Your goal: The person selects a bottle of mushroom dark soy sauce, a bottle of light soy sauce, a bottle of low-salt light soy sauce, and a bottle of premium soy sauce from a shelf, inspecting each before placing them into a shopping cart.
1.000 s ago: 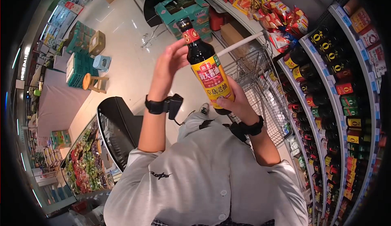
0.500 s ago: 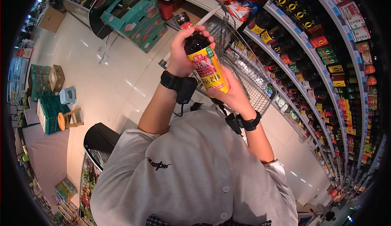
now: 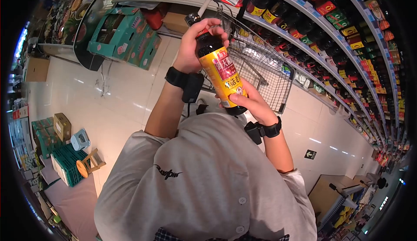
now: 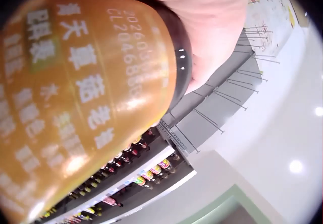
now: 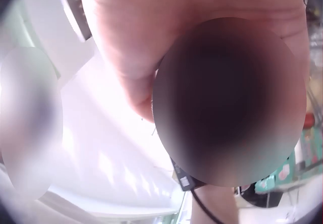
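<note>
A dark sauce bottle [image 3: 223,74] with a yellow and red label is tilted in front of the chest, its cap toward the upper left. The left hand [image 3: 189,47] wraps its fingers round the neck and shoulder. Lower down, the right hand [image 3: 257,105] grips the base, thumb on the label. Small printed text on the bottle [image 4: 86,83] fills much of the left wrist view, under the left hand [image 4: 212,17]. In the right wrist view the right hand [image 5: 131,37] is partly covered by a dark blurred patch.
A wire shopping cart [image 3: 278,82] stands beyond the bottle. Shelves [image 3: 299,32] of sauce bottles curve along the right. Green cartons [image 3: 126,37] are at upper left; a wooden stool [image 3: 90,163] and green crates [image 3: 67,167] stand at lower left.
The left hand, earlier loosely beside the neck, now wraps round it. The bottle has turned slightly about its length, showing more of the label's left side. The head view has swung across the aisle.
</note>
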Tool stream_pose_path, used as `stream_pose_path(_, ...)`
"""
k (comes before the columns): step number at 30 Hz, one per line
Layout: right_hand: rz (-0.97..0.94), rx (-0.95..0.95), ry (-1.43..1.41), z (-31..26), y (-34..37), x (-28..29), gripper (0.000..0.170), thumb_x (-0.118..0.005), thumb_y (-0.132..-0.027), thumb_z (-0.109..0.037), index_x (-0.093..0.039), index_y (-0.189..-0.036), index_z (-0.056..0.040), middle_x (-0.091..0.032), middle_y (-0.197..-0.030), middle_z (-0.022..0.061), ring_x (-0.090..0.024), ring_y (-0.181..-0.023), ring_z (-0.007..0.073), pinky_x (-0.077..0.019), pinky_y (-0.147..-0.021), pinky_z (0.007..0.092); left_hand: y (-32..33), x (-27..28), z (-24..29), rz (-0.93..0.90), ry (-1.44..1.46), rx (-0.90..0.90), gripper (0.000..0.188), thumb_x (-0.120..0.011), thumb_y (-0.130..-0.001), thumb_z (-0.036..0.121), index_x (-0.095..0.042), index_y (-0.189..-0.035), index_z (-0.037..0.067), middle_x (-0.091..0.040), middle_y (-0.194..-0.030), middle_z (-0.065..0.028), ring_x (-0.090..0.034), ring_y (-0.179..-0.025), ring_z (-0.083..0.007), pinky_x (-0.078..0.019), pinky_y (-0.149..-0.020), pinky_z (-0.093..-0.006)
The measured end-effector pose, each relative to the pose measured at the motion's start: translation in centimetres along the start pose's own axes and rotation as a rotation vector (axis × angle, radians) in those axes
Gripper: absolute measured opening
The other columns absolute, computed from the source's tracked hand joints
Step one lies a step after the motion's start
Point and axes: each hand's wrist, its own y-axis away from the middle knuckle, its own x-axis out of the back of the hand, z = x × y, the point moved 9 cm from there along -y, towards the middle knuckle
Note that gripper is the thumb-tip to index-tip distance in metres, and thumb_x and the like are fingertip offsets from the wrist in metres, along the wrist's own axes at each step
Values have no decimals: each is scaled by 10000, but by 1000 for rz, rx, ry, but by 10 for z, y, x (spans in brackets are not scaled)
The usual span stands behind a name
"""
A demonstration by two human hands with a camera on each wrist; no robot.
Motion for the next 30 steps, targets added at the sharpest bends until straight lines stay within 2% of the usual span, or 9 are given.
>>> stream_pose_path(2, 29, 20, 36, 8, -4, 4, 671, -674, -852, -251, -350, -1391, -18, -592, -1170, 100, -584, -1039, 169, -463, -911, 309, -3, 5, 3, -126, -114, -22, 347, -421, -964, 273, -526, -1152, 1, -607, -926, -71, -591, -931, -233, -497, -857, -404)
stream_pose_path(4, 253, 246, 488, -14, 2, 11, 739, -751, -796, -273, -378, -1377, -9, -593, -1168, 103, -570, -1067, 170, -440, -922, 296, 1, 3, 7, -29, -211, -43, 347, -425, -964, 271, -530, -1148, -5, -578, -854, -48, -583, -874, -228, -498, -822, -389)
stream_pose_path(9, 338, 242, 556, -9, 5, 8, 791, -808, -729, -223, -391, -1361, 7, -616, -1133, 113, -589, -1054, 181, -445, -911, 296, 6, 2, 17, -1, -289, -65, 381, -421, -966, 277, -520, -1184, -19, -608, -880, -67, -599, -875, -241, -498, -833, -375)
stream_pose_path(13, 285, 288, 444, -8, 7, 10, 741, -756, -779, -263, -389, -1360, 14, -616, -1133, 119, -601, -1043, 190, -474, -881, 301, 6, -1, 18, -15, -341, -1, 426, -399, -976, 290, -479, -1241, -33, -643, -992, -112, -608, -914, -243, -498, -863, -380)
stream_pose_path(15, -9, 60, -147, 7, 6, -10, 680, -675, -840, -321, -388, -1359, 13, -606, -1143, 127, -610, -1021, 197, -506, -851, 315, 14, -13, 22, -55, -338, -29, 435, -392, -979, 299, -461, -1256, -29, -645, -1014, -122, -609, -922, -241, -500, -873, -385)
stream_pose_path(18, -184, 55, -234, 7, 5, -23, 648, -601, -878, -371, -386, -1360, 5, -598, -1151, 145, -621, -996, 208, -535, -817, 333, 21, -20, 19, -38, -216, -67, 439, -387, -982, 320, -429, -1277, -1, -645, -999, -114, -612, -935, -234, -504, -893, -399)
stream_pose_path(20, -77, -22, -159, 12, 1, -20, 714, -668, -823, -408, -405, -1339, 11, -610, -1122, 181, -640, -948, 221, -497, -861, 318, 16, -12, 17, -105, -141, -105, 411, -394, -978, 326, -455, -1246, 20, -637, -962, -101, -611, -936, -235, -504, -890, -404)
stream_pose_path(23, 100, 112, 459, -1, -3, -9, 723, -742, -799, -232, -380, -1370, 25, -512, -1259, 70, -463, -1161, 141, -344, -1011, 288, 19, -5, 21, -62, -207, -141, 392, -413, -968, 331, -471, -1218, 34, -619, -905, -80, -606, -918, -224, -510, -859, -387)
stream_pose_path(30, 185, 223, 339, -6, -1, -5, 671, -739, -794, -238, -434, -1336, 12, -593, -1142, 69, -546, -1050, 133, -422, -923, 281, 20, 7, 26, 33, -237, -126, 397, -423, -958, 330, -487, -1213, 32, -624, -973, -106, -608, -950, -231, -494, -913, -404)
